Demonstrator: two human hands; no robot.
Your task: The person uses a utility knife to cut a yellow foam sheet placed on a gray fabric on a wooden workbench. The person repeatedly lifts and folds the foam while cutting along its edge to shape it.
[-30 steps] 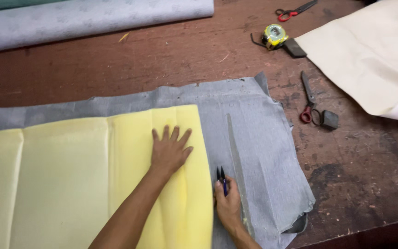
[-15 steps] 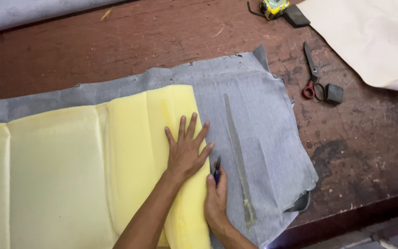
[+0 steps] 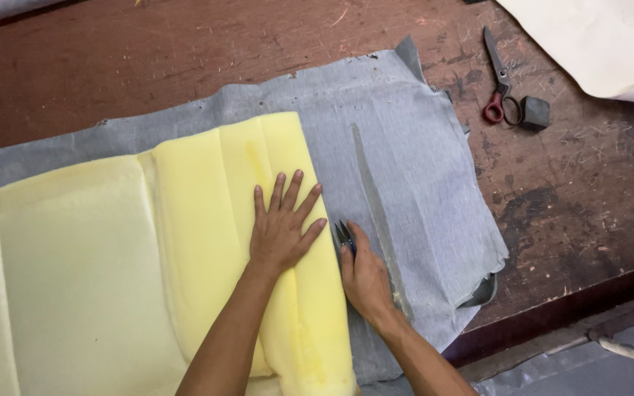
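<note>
A thick yellow foam sheet lies on a grey fabric piece spread over a worn wooden table. My left hand presses flat on the foam near its right edge, fingers spread. My right hand rests on the fabric just beside that edge and grips small dark thread snips, their tips pointing away from me along the foam edge. A long narrow metal strip lies on the fabric just right of my right hand.
Red-handled scissors and a small dark block lie at the upper right of the table. A cream cloth covers the top right corner. The table's front edge runs at the lower right, with floor beyond.
The view has shifted down and toward me, so the tape measure and fabric roll have left the frame. My right hand with the snips moved forward along the foam edge; my left hand stayed pressing the foam.
</note>
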